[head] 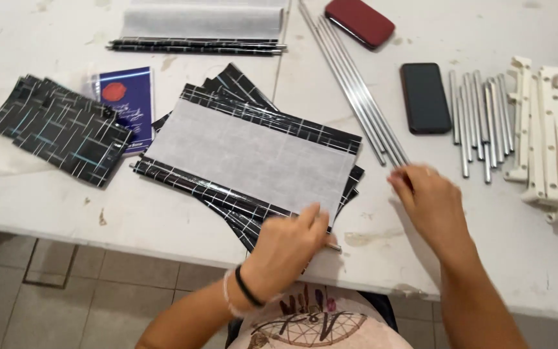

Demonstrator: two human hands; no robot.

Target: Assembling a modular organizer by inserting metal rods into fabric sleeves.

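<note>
1. Far to the left of the left hand, a loose pile of black grid-patterned pieces point(59, 129) lies on the white surface point(163, 220), with a dark blue booklet point(126, 103) just beside it; both are well out of reach and best left alone
2. The left hand point(285, 249) rests at the near right corner of the top panel point(253, 155), a grey sheet with black grid-patterned borders lying on a stack of the same kind. Its fingers point(311, 216) are curled down on the near edge, where a thin metal rod end point(334, 246) pokes out of the hem. As I judge it, that hand should hold the corner flat and keep the hem mouth open
3. Beyond the left hand, at the far edge, another panel with rods point(195, 45) lies flat, well apart from the work
4. The right hand point(431, 200) reaches to the near ends of the long silver rods point(356, 90); its fingertips are blurred, so I cannot tell whether they pinch one. Taking a single rod by its end, not a bundle, seems the cleaner way
5. Beyond the right hand lie a red case point(360, 21) and a black phone point(425, 97); to its right, short metal tubes point(479, 116) and white plastic brackets point(550, 142)
</note>
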